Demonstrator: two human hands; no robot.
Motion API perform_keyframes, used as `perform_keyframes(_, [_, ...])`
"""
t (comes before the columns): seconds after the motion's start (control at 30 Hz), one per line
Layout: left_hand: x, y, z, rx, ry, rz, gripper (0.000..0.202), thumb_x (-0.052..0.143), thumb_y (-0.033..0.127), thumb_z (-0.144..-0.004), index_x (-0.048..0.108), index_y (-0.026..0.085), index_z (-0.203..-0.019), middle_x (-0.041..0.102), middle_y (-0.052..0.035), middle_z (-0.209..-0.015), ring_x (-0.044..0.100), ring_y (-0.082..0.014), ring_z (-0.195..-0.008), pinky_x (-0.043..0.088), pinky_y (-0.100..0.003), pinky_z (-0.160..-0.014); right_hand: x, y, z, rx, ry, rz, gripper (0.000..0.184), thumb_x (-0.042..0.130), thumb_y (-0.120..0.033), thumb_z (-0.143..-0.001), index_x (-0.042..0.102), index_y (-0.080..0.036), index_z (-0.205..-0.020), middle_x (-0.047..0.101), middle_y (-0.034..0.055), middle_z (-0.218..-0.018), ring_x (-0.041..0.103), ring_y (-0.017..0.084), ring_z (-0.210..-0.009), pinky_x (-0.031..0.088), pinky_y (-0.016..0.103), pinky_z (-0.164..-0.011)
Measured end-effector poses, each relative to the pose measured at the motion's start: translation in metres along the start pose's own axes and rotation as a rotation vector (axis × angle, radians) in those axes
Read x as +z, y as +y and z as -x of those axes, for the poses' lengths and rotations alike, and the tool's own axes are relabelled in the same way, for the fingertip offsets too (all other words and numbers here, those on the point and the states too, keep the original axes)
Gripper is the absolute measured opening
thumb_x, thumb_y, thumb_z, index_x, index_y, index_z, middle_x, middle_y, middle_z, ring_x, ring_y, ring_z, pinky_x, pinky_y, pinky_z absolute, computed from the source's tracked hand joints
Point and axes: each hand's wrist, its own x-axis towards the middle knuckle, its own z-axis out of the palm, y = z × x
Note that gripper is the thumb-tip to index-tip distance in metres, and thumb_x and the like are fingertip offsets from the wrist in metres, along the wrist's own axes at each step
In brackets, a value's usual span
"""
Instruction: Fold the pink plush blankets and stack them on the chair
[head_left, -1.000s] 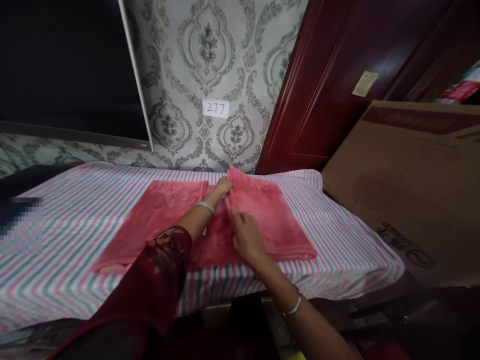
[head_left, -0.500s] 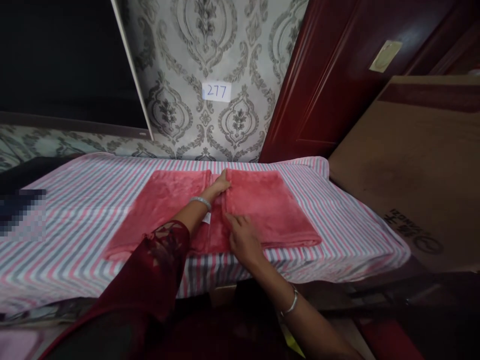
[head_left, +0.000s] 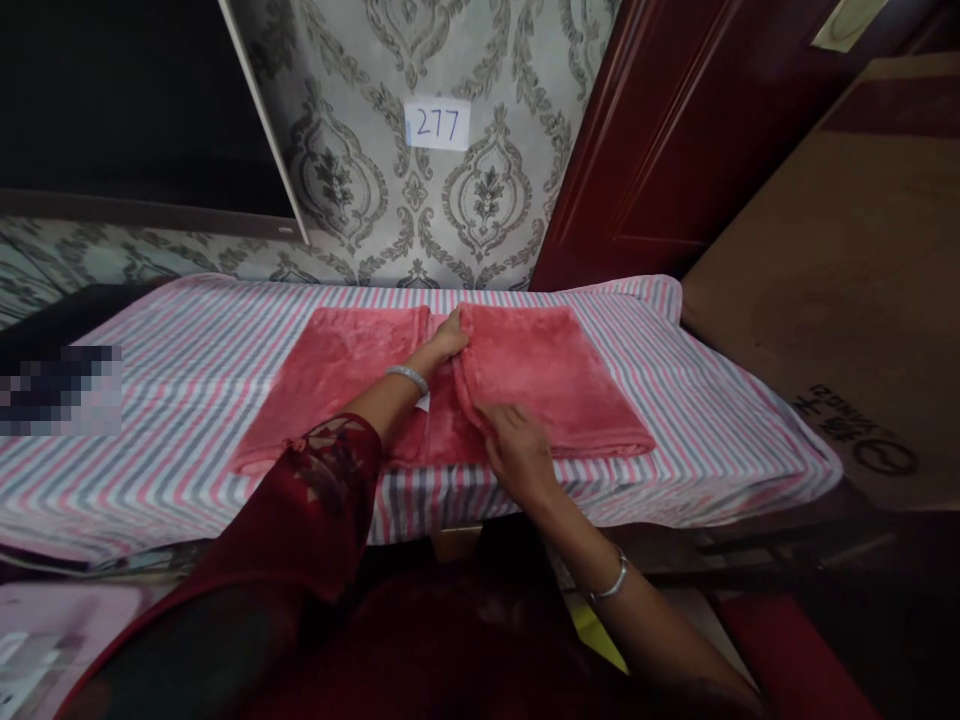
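At far left I record a dark screen (head_left: 142, 100) against the patterned wall (head_left: 487, 235). Below it stands the counter (head_left: 720, 420), draped in striped cloth (head_left: 180, 350). The pink blanket (head_left: 570, 375) lies on the cloth at mid-counter, its left and right panels folded in, a narrow strip showing between them. A small white tag (head_left: 424, 402) shows beside my left wrist. My left hand (head_left: 450, 335) is at the far end of the right panel's inner edge, fingers clamped on it. A card (head_left: 437, 124) marked 277 is on the wall. My right hand (head_left: 523, 455) touches the same edge nearer me; I cannot tell whether its fingers are closed. Further right I note a red door (head_left: 637, 170) and a cardboard box (head_left: 840, 300).
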Motion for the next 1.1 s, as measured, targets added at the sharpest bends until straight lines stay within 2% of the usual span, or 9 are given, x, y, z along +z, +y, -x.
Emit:
perform_keyframes(0.1, [-0.005,0.005,0.006,-0.015,-0.012,-0.111,0.067,0.069,0.002,-0.070,0.054,0.009,-0.134,0.068,-0.0172,-0.117,0.063,-0.0328,-0.115,0.050,-0.040,-0.099,-0.002,0.000,0.003,-0.060,-0.130,-0.038,0.050,0.055,-0.013,-0.089,0.059,-0.017,-0.139,0.066,0.0143,-0.129,0.058,0.029,-0.113,0.047,0.045,-0.097])
perform_keyframes(0.17, [-0.012,0.009,0.011,0.017,-0.034,-0.174,0.062,0.070,0.003,-0.071,0.057,0.008,-0.131,0.068,-0.0174,-0.117,0.061,-0.0329,-0.117,0.048,-0.040,-0.101,-0.007,0.006,0.008,-0.062,-0.136,-0.162,0.046,0.060,-0.024,-0.092,0.061,-0.020,-0.138,0.069,0.0125,-0.125,0.061,0.027,-0.111,0.048,0.043,-0.096])
perform_keyframes(0.33, [-0.030,0.026,0.040,0.192,-0.101,-0.317,0.044,0.066,0.004,-0.078,0.063,0.005,-0.122,0.059,-0.0191,-0.133,0.050,-0.0333,-0.131,0.032,-0.045,-0.117,-0.035,0.040,0.012,0.183,0.146,-0.349,0.042,0.045,-0.044,-0.100,0.068,-0.019,-0.125,0.072,0.0119,-0.114,0.067,0.024,-0.103,0.052,0.037,-0.093])
perform_keyframes(0.47, [-0.035,0.032,0.093,0.390,-0.318,-0.367,0.031,0.064,0.010,-0.081,0.072,0.016,-0.110,0.068,-0.0103,-0.123,0.054,-0.0275,-0.130,0.032,-0.041,-0.119,-0.048,0.065,0.011,0.248,0.196,-0.228,0.043,0.042,-0.044,-0.100,0.069,-0.019,-0.123,0.070,0.0133,-0.121,0.062,0.027,-0.114,0.048,0.041,-0.102])
perform_keyframes(0.6, [-0.033,0.012,0.157,0.604,-0.528,-0.441,0.048,0.068,0.032,-0.086,0.064,0.023,-0.132,0.053,-0.0122,-0.151,0.042,-0.0333,-0.145,0.027,-0.049,-0.123,-0.039,0.084,0.016,0.261,0.147,0.018,0.049,0.046,-0.040,-0.099,0.059,-0.017,-0.140,0.057,0.0144,-0.144,0.046,0.031,-0.136,0.033,0.050,-0.116])
perform_keyframes(0.67, [-0.029,-0.006,0.180,0.577,-0.533,-0.475,0.055,0.066,0.039,-0.088,0.059,0.022,-0.139,0.047,-0.0143,-0.156,0.036,-0.0342,-0.149,0.027,-0.051,-0.123,-0.027,0.089,0.023,0.293,0.071,0.133,0.053,0.047,-0.039,-0.099,0.053,-0.017,-0.146,0.048,0.0148,-0.153,0.037,0.035,-0.143,0.026,0.057,-0.118])
perform_keyframes(0.77, [-0.023,-0.029,0.199,0.572,-0.488,-0.564,0.056,0.057,0.034,-0.093,0.050,0.020,-0.147,0.040,-0.0153,-0.160,0.027,-0.0306,-0.153,0.025,-0.051,-0.125,-0.010,0.091,0.031,0.317,-0.011,0.254,0.053,0.045,-0.038,-0.101,0.050,-0.020,-0.150,0.041,0.0137,-0.159,0.030,0.036,-0.147,0.020,0.062,-0.118])
perform_keyframes(0.9, [-0.021,-0.043,0.201,0.639,-0.452,-0.623,0.063,0.058,0.033,-0.093,0.043,0.019,-0.152,0.034,-0.0163,-0.163,0.023,-0.0290,-0.155,0.026,-0.051,-0.125,-0.002,0.091,0.034,0.296,-0.015,0.313,0.052,0.044,-0.037,-0.102,0.049,-0.021,-0.151,0.041,0.0133,-0.159,0.032,0.035,-0.146,0.023,0.059,-0.117])
perform_keyframes(1.1, [-0.024,-0.051,0.202,0.711,-0.384,-0.617,0.058,0.059,0.027,-0.092,0.047,0.021,-0.149,0.043,-0.0173,-0.158,0.033,-0.0294,-0.151,0.034,-0.052,-0.122,0.000,0.092,0.031,0.279,-0.006,0.380,0.049,0.045,-0.035,-0.102,0.051,-0.023,-0.150,0.043,0.0122,-0.158,0.037,0.034,-0.145,0.029,0.057,-0.115])
